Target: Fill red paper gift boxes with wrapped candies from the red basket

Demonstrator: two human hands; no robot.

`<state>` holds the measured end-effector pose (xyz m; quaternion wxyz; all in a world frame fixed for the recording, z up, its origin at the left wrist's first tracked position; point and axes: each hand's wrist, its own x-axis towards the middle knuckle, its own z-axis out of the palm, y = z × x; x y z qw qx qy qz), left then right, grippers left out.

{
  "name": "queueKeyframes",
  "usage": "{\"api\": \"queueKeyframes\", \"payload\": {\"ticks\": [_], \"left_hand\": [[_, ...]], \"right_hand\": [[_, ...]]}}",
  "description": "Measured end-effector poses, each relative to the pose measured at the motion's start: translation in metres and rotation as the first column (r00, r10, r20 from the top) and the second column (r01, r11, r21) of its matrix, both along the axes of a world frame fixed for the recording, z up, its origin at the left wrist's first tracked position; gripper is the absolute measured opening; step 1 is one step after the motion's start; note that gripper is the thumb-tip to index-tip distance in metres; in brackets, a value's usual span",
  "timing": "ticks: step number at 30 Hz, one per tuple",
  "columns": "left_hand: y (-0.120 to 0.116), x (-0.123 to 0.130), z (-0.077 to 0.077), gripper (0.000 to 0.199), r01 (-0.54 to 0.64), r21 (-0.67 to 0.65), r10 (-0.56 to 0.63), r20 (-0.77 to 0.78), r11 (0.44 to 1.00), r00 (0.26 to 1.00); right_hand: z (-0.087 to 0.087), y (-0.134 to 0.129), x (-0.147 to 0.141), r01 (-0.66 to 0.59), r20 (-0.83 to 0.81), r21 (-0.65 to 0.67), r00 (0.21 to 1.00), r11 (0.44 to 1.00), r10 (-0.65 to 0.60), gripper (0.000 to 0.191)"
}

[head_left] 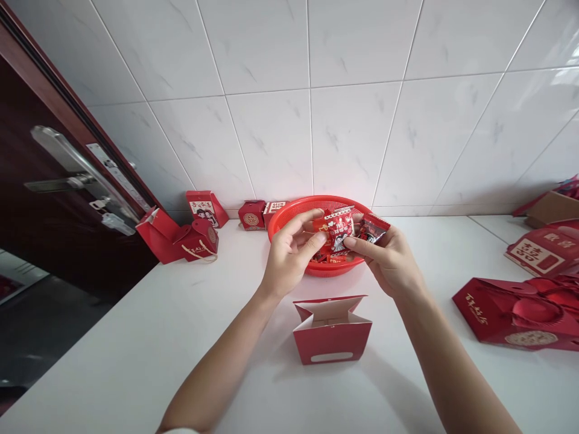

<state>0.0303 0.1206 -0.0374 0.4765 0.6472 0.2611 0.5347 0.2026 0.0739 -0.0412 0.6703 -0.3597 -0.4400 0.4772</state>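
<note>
Over a red plastic basket [327,269] with wrapped candies inside, both hands hold small red packets. My left hand [292,250] pinches a red candy packet [342,232] with white hearts and cartoon figures, between thumb and fingers. The thumb of my right hand [388,256] lies on that packet's lower right side, while its fingers also hold a dark red wrapped candy [373,228]. Nearer to me, between my forearms, an open red paper box [333,343] stands upright on the white table [181,349]. Its visible inside shows no contents.
Several red gift boxes stand at the back left, including a box with a rope handle [198,241]. More red boxes [520,316] lie at the right, near a brown carton [554,210]. A tiled wall is behind; a dark door [58,223] is at the left.
</note>
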Motion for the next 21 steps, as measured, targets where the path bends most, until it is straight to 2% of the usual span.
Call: {"api": "queueKeyframes", "payload": {"ticks": [4,7,10,13,17,21], "left_hand": [[-0.003,-0.002,0.001,0.036,-0.024,0.091,0.028,-0.037,0.996,0.999],[-0.004,-0.006,0.005,0.037,-0.011,0.111,0.020,-0.083,0.994,0.996],[-0.008,-0.016,0.014,0.036,0.046,0.086,-0.030,-0.175,0.995,0.984],[-0.018,-0.029,0.028,0.034,0.155,0.057,-0.131,-0.297,0.986,0.946],[-0.036,-0.041,0.041,0.026,0.304,0.049,-0.240,-0.500,0.952,0.832],[-0.048,-0.044,0.048,0.015,0.439,0.129,-0.195,-0.760,0.889,0.620]], "right_hand": [[-0.001,-0.002,0.000,0.021,0.022,0.010,1.000,1.000,-0.021,0.035],[0.002,-0.005,0.003,-0.007,0.060,0.011,0.998,1.000,0.007,0.041],[0.008,-0.010,0.011,-0.068,0.134,0.013,0.989,0.998,0.066,0.046],[0.016,-0.018,0.023,-0.127,0.221,0.014,0.968,0.992,0.121,0.045],[0.026,-0.030,0.036,-0.175,0.299,0.017,0.940,0.984,0.162,0.044],[0.033,-0.039,0.037,-0.233,0.355,0.032,0.912,0.972,0.207,0.041]]}}
